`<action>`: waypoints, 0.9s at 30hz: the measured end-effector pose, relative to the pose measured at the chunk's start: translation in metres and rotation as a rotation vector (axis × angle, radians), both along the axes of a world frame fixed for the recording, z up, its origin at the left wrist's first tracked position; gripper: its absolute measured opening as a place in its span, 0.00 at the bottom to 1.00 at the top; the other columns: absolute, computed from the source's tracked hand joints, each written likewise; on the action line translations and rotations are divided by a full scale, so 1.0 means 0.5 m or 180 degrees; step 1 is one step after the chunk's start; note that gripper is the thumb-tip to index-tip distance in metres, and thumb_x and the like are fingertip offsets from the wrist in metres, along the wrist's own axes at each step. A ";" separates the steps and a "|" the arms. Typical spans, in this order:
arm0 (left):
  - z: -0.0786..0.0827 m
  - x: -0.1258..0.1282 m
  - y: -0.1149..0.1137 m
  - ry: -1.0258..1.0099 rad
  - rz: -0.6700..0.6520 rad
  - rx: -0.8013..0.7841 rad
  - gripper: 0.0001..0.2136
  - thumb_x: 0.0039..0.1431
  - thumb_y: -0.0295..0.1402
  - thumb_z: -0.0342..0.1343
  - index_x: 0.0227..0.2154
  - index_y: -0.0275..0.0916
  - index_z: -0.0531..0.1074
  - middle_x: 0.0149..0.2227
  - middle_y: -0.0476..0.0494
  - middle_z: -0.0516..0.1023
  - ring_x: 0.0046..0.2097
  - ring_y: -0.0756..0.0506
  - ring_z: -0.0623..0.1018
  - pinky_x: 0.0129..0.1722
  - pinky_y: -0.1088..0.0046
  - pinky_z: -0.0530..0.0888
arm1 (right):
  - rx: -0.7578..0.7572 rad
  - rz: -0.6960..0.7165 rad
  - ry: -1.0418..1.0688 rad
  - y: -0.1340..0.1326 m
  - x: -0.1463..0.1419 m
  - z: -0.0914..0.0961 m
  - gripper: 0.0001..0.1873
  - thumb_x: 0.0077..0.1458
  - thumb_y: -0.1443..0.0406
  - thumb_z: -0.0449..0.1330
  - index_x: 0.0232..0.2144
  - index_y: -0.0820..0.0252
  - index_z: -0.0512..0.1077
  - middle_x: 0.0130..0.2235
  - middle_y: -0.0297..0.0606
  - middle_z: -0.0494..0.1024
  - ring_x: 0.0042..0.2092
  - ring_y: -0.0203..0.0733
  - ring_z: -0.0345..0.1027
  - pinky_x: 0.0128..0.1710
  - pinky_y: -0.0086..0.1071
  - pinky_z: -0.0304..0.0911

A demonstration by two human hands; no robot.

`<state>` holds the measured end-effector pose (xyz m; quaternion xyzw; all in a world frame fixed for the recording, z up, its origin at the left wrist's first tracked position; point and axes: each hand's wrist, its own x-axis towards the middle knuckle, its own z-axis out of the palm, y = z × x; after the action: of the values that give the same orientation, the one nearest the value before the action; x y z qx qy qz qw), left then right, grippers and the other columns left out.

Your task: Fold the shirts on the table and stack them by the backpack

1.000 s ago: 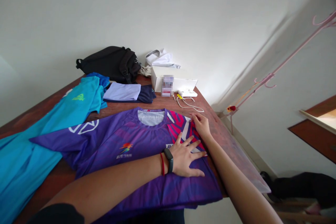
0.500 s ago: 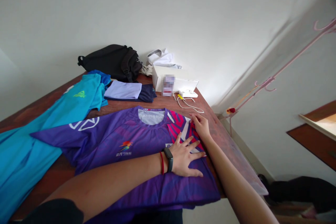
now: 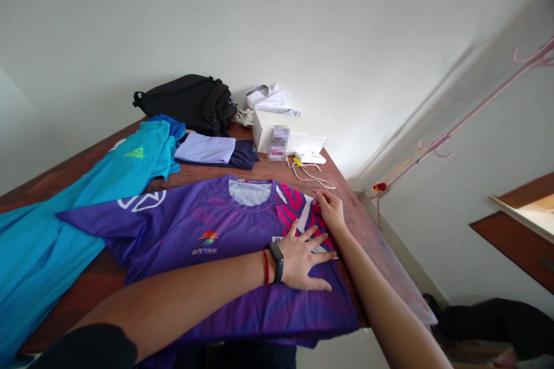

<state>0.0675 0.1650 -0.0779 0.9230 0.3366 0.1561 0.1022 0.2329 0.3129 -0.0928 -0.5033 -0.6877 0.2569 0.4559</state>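
A purple T-shirt (image 3: 173, 242) lies spread on the table with its neckline towards the wall. One shoulder has a pink and white pattern; a runner logo sits on the chest. My left hand (image 3: 303, 256), wearing a black wristband and a red cord, presses flat on the patterned part with its fingers spread. Just beyond it, my right hand (image 3: 329, 210) has its fingers curled and pinched at the shirt's right shoulder edge. The folded fabric under that hand is partly hidden. The shirt's left sleeve overlaps a turquoise shirt (image 3: 108, 176).
Behind lie folded lavender and navy clothes (image 3: 208, 149), a black backpack (image 3: 182, 101) and a white box (image 3: 262, 127). A white device (image 3: 310, 157) with a cord (image 3: 318, 181) is beside the box. The wooden table (image 3: 372, 236) ends at the right, near a pink rack (image 3: 480, 106).
The camera view has shifted very slightly. Both hands keep their places on the purple T-shirt, and the shirt looks the same.
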 end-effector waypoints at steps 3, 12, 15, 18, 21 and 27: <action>0.001 -0.001 0.000 -0.0005 -0.0002 -0.0014 0.35 0.63 0.63 0.42 0.67 0.51 0.59 0.71 0.39 0.55 0.70 0.30 0.54 0.64 0.37 0.45 | -0.0002 0.0012 0.0032 0.000 0.000 0.000 0.28 0.58 0.45 0.57 0.40 0.63 0.80 0.24 0.38 0.78 0.27 0.44 0.69 0.32 0.34 0.66; -0.001 0.000 0.002 0.0011 -0.0015 -0.0120 0.36 0.62 0.63 0.42 0.68 0.52 0.57 0.72 0.41 0.51 0.71 0.30 0.52 0.64 0.36 0.46 | -0.0077 0.0075 0.0118 -0.006 -0.003 0.002 0.28 0.58 0.45 0.57 0.40 0.64 0.80 0.21 0.34 0.74 0.22 0.39 0.64 0.25 0.32 0.62; -0.004 0.000 0.002 -0.0006 -0.0009 -0.0114 0.36 0.62 0.64 0.43 0.68 0.52 0.56 0.72 0.42 0.51 0.71 0.30 0.51 0.64 0.36 0.46 | -0.0055 0.0109 0.0058 -0.010 -0.004 0.006 0.27 0.58 0.46 0.57 0.40 0.64 0.79 0.20 0.33 0.72 0.22 0.39 0.64 0.25 0.31 0.61; -0.005 0.000 0.002 -0.0039 -0.0017 -0.0124 0.36 0.62 0.63 0.43 0.68 0.52 0.57 0.72 0.42 0.51 0.71 0.30 0.51 0.65 0.37 0.47 | -0.0031 0.0141 0.0037 -0.012 -0.005 0.007 0.27 0.59 0.46 0.57 0.40 0.64 0.79 0.19 0.33 0.72 0.22 0.39 0.64 0.24 0.31 0.61; -0.004 -0.001 0.002 -0.0072 -0.0037 -0.0133 0.35 0.63 0.62 0.43 0.68 0.51 0.58 0.72 0.39 0.51 0.71 0.30 0.51 0.65 0.38 0.47 | -0.0049 0.0115 0.0022 -0.012 -0.005 0.008 0.27 0.58 0.46 0.57 0.40 0.64 0.80 0.19 0.33 0.72 0.22 0.39 0.64 0.25 0.32 0.61; 0.000 -0.003 -0.002 -0.0117 0.0020 -0.0053 0.35 0.64 0.61 0.42 0.67 0.48 0.58 0.71 0.37 0.52 0.71 0.30 0.53 0.65 0.40 0.50 | -0.0050 0.0107 0.0027 -0.013 -0.006 0.009 0.27 0.58 0.46 0.58 0.40 0.64 0.80 0.19 0.33 0.72 0.22 0.39 0.64 0.24 0.31 0.61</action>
<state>0.0661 0.1640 -0.0777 0.9180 0.3389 0.1706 0.1155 0.2298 0.3066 -0.0882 -0.4941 -0.6920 0.2721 0.4505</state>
